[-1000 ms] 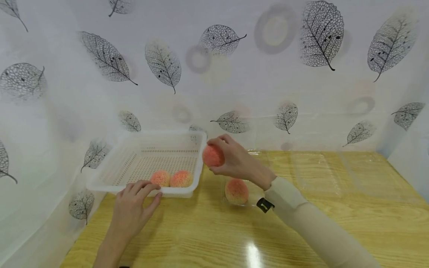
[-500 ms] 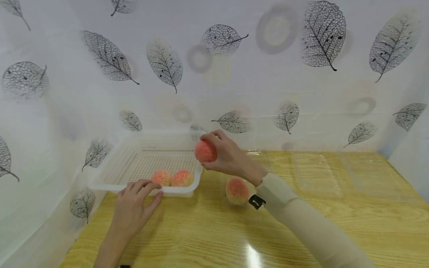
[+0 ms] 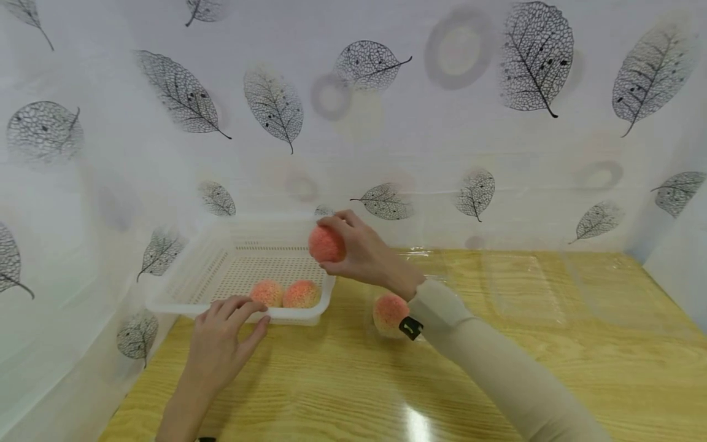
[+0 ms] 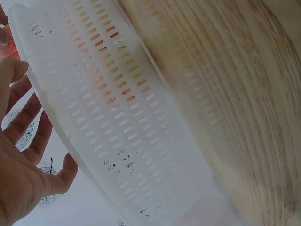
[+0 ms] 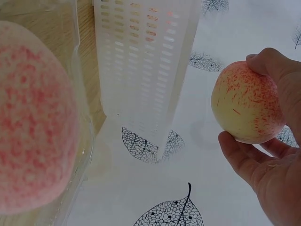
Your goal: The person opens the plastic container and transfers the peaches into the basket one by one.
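Note:
My right hand (image 3: 361,248) grips a red and yellow peach (image 3: 327,244), thumb below and fingers above in the head view. It holds the peach in the air at the right side of a white plastic basket (image 3: 193,310). In the right wrist view, this peach (image 5: 247,103) shows its yellow side. My left hand (image 3: 221,334) rests on the basket's front rim with relaxed fingers reaching over it. Two peaches (image 3: 301,294) lie inside near the front right corner. Another peach (image 3: 389,313) sits in a clear plastic tray, partly hidden by my right wrist strap.
On the right of the wooden table (image 3: 342,380) lie further clear plastic trays (image 3: 521,285), hard to make out. A white curtain (image 3: 386,141) with leaf prints hangs behind and to the left, close to the basket.
My right hand has moved left and slightly up with its peach, from beside the basket to its right rim. The left hand has stayed on the front rim.

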### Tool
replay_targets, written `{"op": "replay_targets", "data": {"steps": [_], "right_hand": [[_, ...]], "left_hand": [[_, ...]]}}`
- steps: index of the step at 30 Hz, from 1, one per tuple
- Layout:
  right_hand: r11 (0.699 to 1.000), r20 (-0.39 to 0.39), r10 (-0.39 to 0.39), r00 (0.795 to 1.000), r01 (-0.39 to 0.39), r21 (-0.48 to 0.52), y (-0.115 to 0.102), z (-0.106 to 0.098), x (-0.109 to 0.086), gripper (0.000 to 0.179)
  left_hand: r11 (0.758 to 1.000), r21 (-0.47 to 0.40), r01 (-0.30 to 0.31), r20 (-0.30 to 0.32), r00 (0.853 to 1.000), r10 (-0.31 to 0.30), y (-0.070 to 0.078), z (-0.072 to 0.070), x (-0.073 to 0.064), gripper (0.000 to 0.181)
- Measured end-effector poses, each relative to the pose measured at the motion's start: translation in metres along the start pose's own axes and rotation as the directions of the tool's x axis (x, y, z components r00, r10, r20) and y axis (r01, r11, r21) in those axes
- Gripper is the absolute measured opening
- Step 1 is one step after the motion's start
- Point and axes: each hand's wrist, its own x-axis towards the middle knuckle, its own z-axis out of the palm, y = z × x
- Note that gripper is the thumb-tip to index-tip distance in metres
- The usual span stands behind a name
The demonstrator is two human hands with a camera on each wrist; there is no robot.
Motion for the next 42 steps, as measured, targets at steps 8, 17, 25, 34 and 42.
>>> {"op": "replay_targets", "data": {"steps": [8,17,25,34,42], "right_hand": [[1.000,0.041,-0.010,0.999,0.010,0.008,0.000,0.008,0.009,0.069],[1.000,0.085,-0.026,0.996,0.027,-0.007,0.005,0.021,0.016,0.070],[0.998,0.129,-0.033,0.991,0.040,-0.049,0.009,0.027,0.026,0.071],[0.997,0.189,-0.018,0.982,0.032,-0.074,0.010,0.030,0.034,0.070],[0.995,0.270,0.003,0.963,0.024,-0.096,0.009,0.040,0.041,0.069]], "left_hand": [[1.000,-0.004,0.002,-0.001,1.000,-0.002,0.000,0.000,0.000,0.018],[1.000,-0.003,0.011,0.001,1.000,-0.011,-0.001,0.001,0.000,0.018],[1.000,0.000,0.014,0.000,1.000,-0.014,0.000,0.001,0.000,0.019],[1.000,0.003,0.016,-0.002,1.000,-0.016,-0.002,0.001,0.001,0.018],[1.000,-0.003,0.000,-0.004,1.000,0.000,-0.001,0.000,0.000,0.019]]}}
